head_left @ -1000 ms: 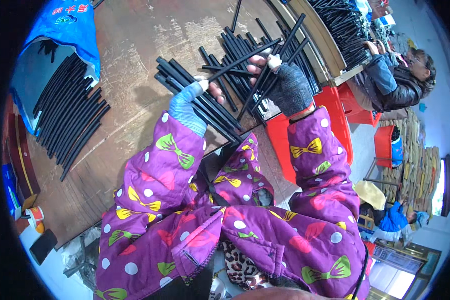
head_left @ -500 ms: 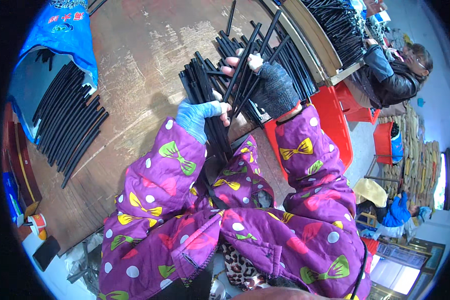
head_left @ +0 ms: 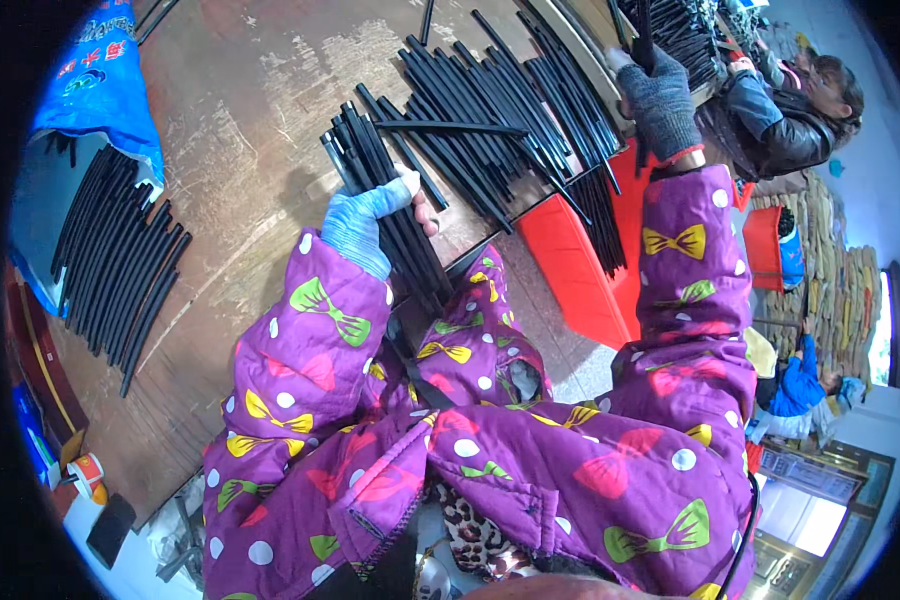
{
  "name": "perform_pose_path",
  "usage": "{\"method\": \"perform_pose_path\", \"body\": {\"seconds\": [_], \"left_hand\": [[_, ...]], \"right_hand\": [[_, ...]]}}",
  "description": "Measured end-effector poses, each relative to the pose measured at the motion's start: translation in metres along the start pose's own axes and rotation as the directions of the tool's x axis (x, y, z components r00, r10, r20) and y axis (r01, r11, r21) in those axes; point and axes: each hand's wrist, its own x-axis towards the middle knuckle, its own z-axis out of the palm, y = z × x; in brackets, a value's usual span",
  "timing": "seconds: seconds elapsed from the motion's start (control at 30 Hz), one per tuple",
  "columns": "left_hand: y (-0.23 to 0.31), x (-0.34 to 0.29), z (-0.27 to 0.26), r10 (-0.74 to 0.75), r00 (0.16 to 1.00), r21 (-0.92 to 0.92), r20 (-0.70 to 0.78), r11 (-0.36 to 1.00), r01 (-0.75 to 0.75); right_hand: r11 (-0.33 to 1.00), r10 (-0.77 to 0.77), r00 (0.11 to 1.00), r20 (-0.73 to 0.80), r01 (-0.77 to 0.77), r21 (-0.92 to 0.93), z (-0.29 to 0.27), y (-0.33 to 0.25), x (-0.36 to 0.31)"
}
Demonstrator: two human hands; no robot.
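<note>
My left hand, in a light blue fingerless glove, is closed round a bundle of thin black tubes above the table's near edge. Just beyond it, many loose black tubes lie side by side, with one tube lying across them. My right hand, in a dark grey glove, is stretched out to the far right past the table's raised edge. Its fingers are closed on black tubes that stick up above the fist; how many cannot be told.
On the left a blue bag lies on the table, with another row of black tubes at its mouth. A red crate holding some tubes stands below the table edge. A co-worker sits at the right beside more heaped tubes.
My right hand has left the loose pile beside my left hand and moved right, carrying black tubes away. My left hand keeps its bundle. The view has shifted slightly.
</note>
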Motion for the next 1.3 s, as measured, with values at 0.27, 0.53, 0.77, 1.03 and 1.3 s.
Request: {"method": "perform_pose_path", "body": {"seconds": [0.27, 0.53, 0.77, 1.03, 1.3], "left_hand": [[-0.006, 0.005, 0.001, -0.011, 1.0, 0.019, -0.016, 1.0, 0.011], [-0.004, 0.008, 0.01, 0.012, 0.999, -0.022, -0.051, 1.0, -0.013], [-0.005, 0.013, 0.009, 0.002, 0.999, -0.031, -0.044, 1.0, -0.003], [-0.004, 0.006, -0.001, -0.066, 0.998, -0.054, -0.012, 0.996, 0.065], [-0.004, 0.007, -0.011, -0.061, 0.998, -0.062, 0.015, 0.996, 0.062]], "right_hand": [[0.863, 0.061, 0.998, 0.034, -0.036, -0.505, 0.005, 0.079, 0.011], [0.766, 0.158, 0.984, 0.087, -0.067, -0.639, 0.032, 0.113, 0.037], [0.633, 0.165, 0.979, 0.122, -0.011, -0.774, 0.05, 0.1, 0.048], [0.517, 0.288, 0.947, 0.14, -0.03, -0.856, 0.062, 0.098, 0.069], [0.595, 0.252, 0.954, 0.16, -0.022, -0.803, 0.047, 0.09, 0.056]]}}
